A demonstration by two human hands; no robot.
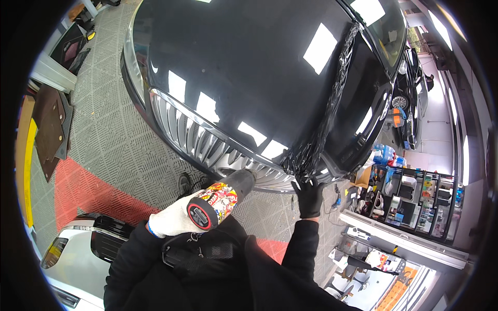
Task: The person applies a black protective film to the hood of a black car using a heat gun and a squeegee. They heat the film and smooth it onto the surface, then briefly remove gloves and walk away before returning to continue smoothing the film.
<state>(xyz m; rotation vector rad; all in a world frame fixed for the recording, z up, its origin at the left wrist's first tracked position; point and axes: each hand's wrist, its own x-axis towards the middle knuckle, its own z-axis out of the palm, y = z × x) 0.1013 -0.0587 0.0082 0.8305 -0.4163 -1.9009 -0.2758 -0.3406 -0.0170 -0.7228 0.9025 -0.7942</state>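
Observation:
My left hand (pixel 172 216), in a white knit glove, is closed around a heat gun (pixel 220 198) covered in bright stickers, with a red ring at its rear end. The gun's dark nozzle is directed at the front of a glossy black car, close to its chrome grille (pixel 199 136). In a black glove, my right hand (pixel 309 199) is at the hood's front edge, its fingers closed on the lower end of crumpled black film (pixel 336 96). That film runs in a wrinkled strip up the side of the hood (pixel 233 57); smooth, shiny surface lies on both sides.
Behind me at lower left stands a white car (pixel 78 259). A shelf rack (pixel 415 202) with bottles and boxes is at the right, above a bench (pixel 404 249). Brown mats (pixel 49 129) lean at far left. Another dark car (pixel 412 103) is parked at far right.

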